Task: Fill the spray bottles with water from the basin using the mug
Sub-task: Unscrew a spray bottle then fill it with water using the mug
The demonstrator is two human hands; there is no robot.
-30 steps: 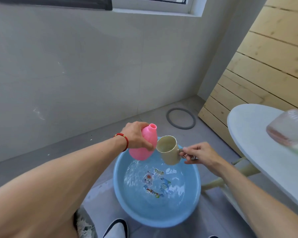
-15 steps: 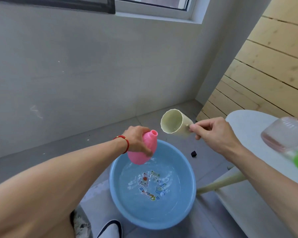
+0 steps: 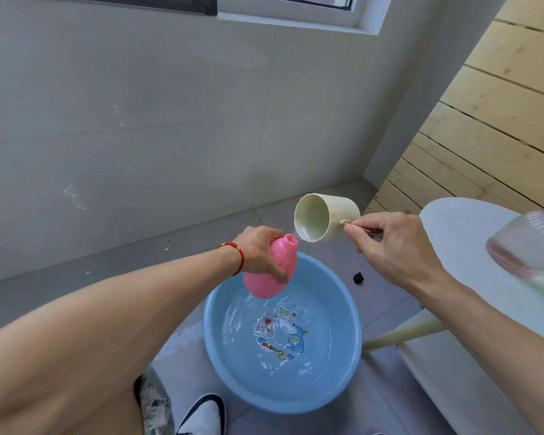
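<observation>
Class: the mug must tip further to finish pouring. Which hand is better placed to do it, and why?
Right. The right hand grips the mug by its handle; the left hand holds the pink bottle.

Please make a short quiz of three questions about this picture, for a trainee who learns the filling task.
1. True or false: the mug is tipped toward the pink bottle's open neck.
2. Which hand holds the mug by its handle: A) left hand, B) right hand?
3. Fill in: the pink bottle is held above the blue ____.

Key: 1 true; 2 B; 3 basin.
</observation>
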